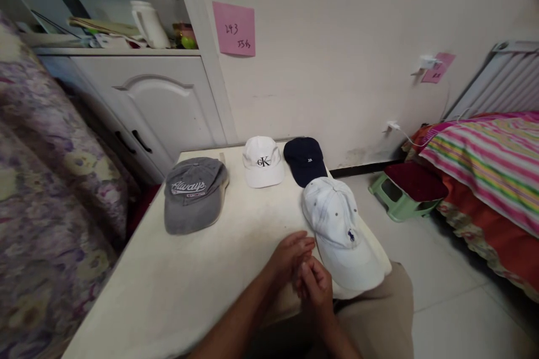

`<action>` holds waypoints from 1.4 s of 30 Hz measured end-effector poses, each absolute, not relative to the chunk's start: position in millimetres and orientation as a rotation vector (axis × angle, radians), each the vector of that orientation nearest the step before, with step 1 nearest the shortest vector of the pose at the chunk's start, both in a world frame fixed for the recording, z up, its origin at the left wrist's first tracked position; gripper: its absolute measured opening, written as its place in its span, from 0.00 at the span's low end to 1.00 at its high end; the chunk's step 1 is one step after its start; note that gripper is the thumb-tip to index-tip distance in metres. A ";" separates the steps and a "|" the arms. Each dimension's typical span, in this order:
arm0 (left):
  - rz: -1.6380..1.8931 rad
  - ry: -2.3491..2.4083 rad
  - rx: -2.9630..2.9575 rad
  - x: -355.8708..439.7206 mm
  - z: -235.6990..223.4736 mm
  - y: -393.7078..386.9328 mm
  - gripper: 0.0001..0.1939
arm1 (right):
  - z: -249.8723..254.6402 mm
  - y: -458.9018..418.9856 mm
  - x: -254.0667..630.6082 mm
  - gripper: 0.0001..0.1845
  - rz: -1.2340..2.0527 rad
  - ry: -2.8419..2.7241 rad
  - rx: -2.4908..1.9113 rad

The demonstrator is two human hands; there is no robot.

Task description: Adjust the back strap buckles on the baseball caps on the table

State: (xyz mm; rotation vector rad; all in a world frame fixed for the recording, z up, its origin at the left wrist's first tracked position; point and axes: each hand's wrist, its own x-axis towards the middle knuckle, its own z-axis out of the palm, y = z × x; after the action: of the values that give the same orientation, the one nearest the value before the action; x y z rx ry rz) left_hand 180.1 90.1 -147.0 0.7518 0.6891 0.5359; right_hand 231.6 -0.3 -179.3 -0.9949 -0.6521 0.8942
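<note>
My left hand (290, 253) and my right hand (315, 283) are together over the front right of the cream table (177, 280), touching each other. The left one has its fingers stretched loosely to the right. Curled fingers and a bent thumb close my right hand, with no object visible in it. Closest to both hands is a white cap (330, 210) with a small dark-blue horse-rider emblem, its brim towards me. A navy cap (304, 160) sits behind it. Left of that lies a white cap with "CK" lettering (261, 160). A grey cap (193, 196) marked "Always" is at the left.
A flowered curtain (54, 196) hangs at the left, beside a white cabinet (155, 95) with a jug (149, 25) on its shelf. A pink note (234, 29) is on the wall. To the right are a green stool (398, 205) and a bed with a striped cover (497, 162).
</note>
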 end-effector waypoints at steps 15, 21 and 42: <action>0.597 0.402 0.606 210.8 -138.0 98.1 0.21 | -182.0 -4.6 236.5 0.20 0.725 -1.037 -1.170; 0.742 0.473 0.593 182.1 -126.3 125.3 0.17 | -179.5 -7.9 227.4 0.13 0.404 -1.567 -1.262; 1.031 0.718 0.720 66.2 -96.6 120.4 0.22 | -158.0 14.7 244.6 0.13 1.215 -0.841 -0.969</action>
State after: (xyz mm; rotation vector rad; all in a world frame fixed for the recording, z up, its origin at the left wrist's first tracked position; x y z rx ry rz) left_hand 66.2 120.4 -96.6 0.7201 0.7179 1.0312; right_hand 244.6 14.7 -158.0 -0.9688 -0.8408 1.2148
